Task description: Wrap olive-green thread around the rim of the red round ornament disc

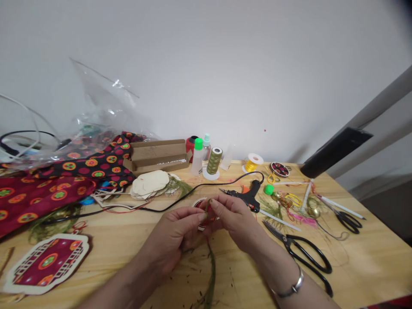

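My left hand [175, 229] and my right hand [236, 219] meet over the table, fingertips pinched together. Between them is the top of a green thread tassel [210, 274], whose strands hang down toward the table's front. Just behind my fingers shows a small round red ornament with a white rim [199, 204], partly covered by them. I cannot tell whether my fingers also touch that ornament. A black hot glue gun [249, 195] lies just beyond my right hand. Large black-handled scissors [299, 253] rest beside my right forearm.
At left are a fabric-faced wooden ornament [48, 262] and patterned cloth [45, 195]. Behind stand an open cardboard box [157, 154], a green thread spool [214, 161] and a yellow spool [252, 163]. A black cable [206, 184] crosses the table. Smaller scissors [349, 221] lie right.
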A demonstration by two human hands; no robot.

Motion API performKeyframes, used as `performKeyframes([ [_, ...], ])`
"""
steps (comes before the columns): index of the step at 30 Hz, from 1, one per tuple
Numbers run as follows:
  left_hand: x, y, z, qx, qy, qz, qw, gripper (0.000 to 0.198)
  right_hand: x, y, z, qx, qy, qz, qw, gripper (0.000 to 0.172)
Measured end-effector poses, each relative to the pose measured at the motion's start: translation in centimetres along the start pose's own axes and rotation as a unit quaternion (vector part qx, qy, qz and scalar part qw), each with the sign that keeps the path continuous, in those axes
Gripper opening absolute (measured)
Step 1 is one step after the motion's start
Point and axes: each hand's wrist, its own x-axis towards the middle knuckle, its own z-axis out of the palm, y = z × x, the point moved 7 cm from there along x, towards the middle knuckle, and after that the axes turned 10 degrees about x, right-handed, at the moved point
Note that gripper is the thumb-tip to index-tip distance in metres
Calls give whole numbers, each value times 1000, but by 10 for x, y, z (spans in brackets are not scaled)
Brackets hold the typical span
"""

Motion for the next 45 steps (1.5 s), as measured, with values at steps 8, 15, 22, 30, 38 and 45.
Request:
performKeyframes([
  [8, 2, -1, -7, 69, 6, 27, 997, 12, 0, -4, -5, -36, 38, -11, 999, 16],
  [15, -1, 1, -4, 56, 28, 13, 998, 6, -1, -12, -12, -107, 93, -59, 988, 9],
  [22, 1, 3, -4, 78, 35, 20, 996, 4, -2, -13, -13, -139, 97, -64, 984, 12],
  [30, -1, 2, -2, 79, 21, 9, 997, 4, -2, -14, -12, -153, 92, -63, 982, 12],
  [38, 1, -6, -2, 59, -12, 8, 998, 13, -4, -15, -13, -163, 87, -81, 980, 11],
  [45, 4, -8, -3, 56, -23, 5, 998, 19, -3, -17, -13, -160, 92, -77, 980, 12],
])
